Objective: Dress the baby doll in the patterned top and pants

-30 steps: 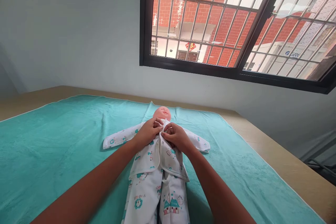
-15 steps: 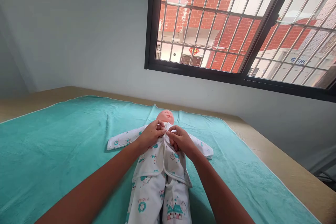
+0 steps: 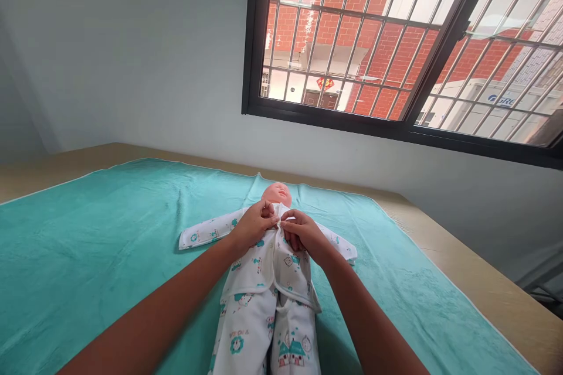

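Note:
A baby doll [image 3: 277, 192] lies on its back, head toward the wall, in a white printed jacket [image 3: 253, 263] and matching trousers [image 3: 248, 334]. My left hand [image 3: 255, 224] pinches one front edge of the jacket just below the collar. Opposite it, my right hand [image 3: 302, 231] pinches the other front edge, the fingertips of both hands almost meeting. Any fastener between them is too small to make out. Below my hands the jacket fronts hang close together and part at the hem. Both sleeves stretch out sideways, partly behind my hands.
Under the doll spreads a teal blanket [image 3: 109, 234] over a light wooden surface [image 3: 444, 240]. A grey-white wall [image 3: 176, 70] rises behind, with a barred, dark-framed window [image 3: 334, 111] at upper right. Some dark items [image 3: 548, 296] show at the right edge.
Both hands stay at the jacket's neck with nearly the same pinch. The right fingertips have shifted slightly right, and the view has tilted a little.

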